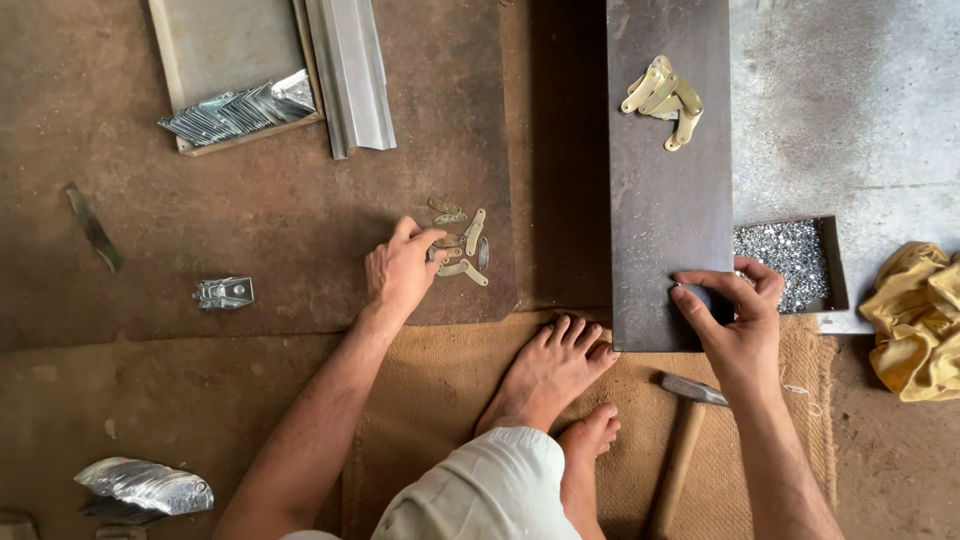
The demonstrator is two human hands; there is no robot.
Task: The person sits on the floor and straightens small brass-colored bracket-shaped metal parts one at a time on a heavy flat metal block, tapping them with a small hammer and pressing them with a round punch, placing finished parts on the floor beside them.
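Your left hand (402, 268) pinches one of the small brass-coloured flat metal tabs (462, 246) scattered on the brown mat, while your right hand (735, 305) pinches something small, steadied on the dark steel block (668, 210) beside the tray of silvery rivets (790, 262).

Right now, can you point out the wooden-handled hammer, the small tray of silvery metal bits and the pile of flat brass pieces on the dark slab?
wooden-handled hammer (683, 440): head view, on the handle.
small tray of silvery metal bits (836, 262): head view, right wall.
pile of flat brass pieces (664, 98): head view, middle of the heap.
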